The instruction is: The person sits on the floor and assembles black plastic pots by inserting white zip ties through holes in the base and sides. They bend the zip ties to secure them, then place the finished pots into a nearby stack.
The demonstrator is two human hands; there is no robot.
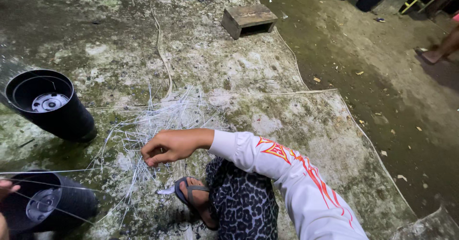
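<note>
My right hand [168, 147] reaches left across my body in a white sleeve with red and orange print. Its fingers are curled and pinched on thin white strips from a loose pile of white strips [153, 120] spread on the concrete ground. Only a sliver of my left hand [6, 188] shows at the left edge, touching the rim of a black pot [45, 204] lying on its side. Whether it grips the pot is unclear. A second black pot [52, 104] lies tilted further back on the left.
My foot in a dark sandal [193, 199] and a leopard-print trouser leg [241, 202] sit below the hand. A low wooden stool [248, 19] stands at the back. Thin cords run over the mossy concrete ground [287, 125]. Another person's foot [437, 53] shows far right.
</note>
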